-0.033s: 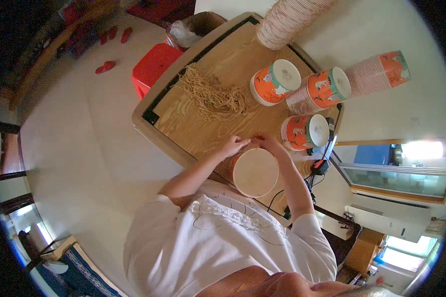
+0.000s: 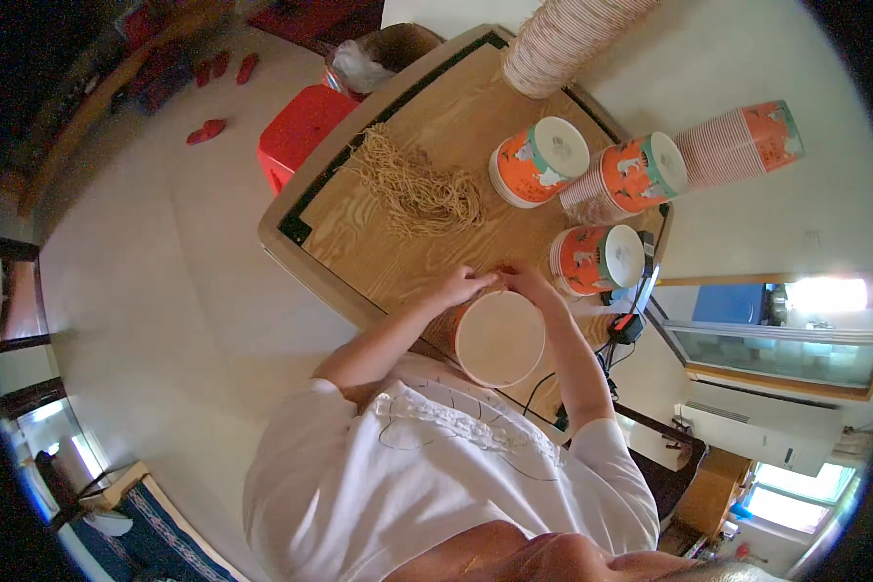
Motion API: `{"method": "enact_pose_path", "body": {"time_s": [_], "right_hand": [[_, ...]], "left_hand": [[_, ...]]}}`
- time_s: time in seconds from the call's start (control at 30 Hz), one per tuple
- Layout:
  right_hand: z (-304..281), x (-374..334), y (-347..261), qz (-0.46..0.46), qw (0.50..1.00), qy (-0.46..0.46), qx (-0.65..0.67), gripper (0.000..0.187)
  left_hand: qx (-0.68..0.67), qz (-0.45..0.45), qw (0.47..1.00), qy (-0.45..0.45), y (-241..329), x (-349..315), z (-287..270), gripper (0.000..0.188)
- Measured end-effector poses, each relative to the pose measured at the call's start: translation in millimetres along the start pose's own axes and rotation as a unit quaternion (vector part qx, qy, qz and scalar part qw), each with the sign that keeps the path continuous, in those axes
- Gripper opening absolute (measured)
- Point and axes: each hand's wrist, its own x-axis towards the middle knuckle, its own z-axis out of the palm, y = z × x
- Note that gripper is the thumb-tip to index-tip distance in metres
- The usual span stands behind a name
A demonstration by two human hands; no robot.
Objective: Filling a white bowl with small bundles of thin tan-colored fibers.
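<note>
Table (image 2: 378, 242): a big wooden table with a pale rim, filling the top middle of the view.
Tall cup stack (image 2: 567, 39): a long stack of paper cups lying at 12 o'clock on the table.
Short cup stack (image 2: 737, 141): orange and white cups stacked at 2 o'clock, off the table's far side.
Red stool (image 2: 296, 126): a red plastic stool on the floor at 10 o'clock from the table.
String pile (image 2: 417, 189): a loose heap of tan string on the wood, at 11 o'clock from the hands.
Paper tub (image 2: 500, 338): a round tub with a plain pale bottom facing up, at the table's near edge, between both hands.
Lidded tubs (image 2: 538, 160): three orange tubs with white lids at 1 o'clock from the hands.
Left hand (image 2: 464, 286): fingers curled, touching the paper tub's far rim on its 11 o'clock side.
Right hand (image 2: 526, 283): fingers curled, pressed on the rim at 12 o'clock, just beside the left hand.
Grip: I cannot tell if the fingers pinch anything small.
</note>
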Motion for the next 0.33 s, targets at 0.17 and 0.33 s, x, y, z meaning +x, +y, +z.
{"method": "enact_pose_path", "body": {"time_s": [0.17, 0.33], "right_hand": [[1, -6, -20, -0.061, 0.994, -0.092, 0.023, 0.018], [-24, -18, 20, 0.026, 0.966, -0.174, 0.189, 0.018]], "left_hand": [[-0.033, 0.022, 0.999, 0.006, -6, 11, 14, 0.033], [-0.085, -0.066, 0.994, -0.012, -10, 4, 10, 0.027]]}}
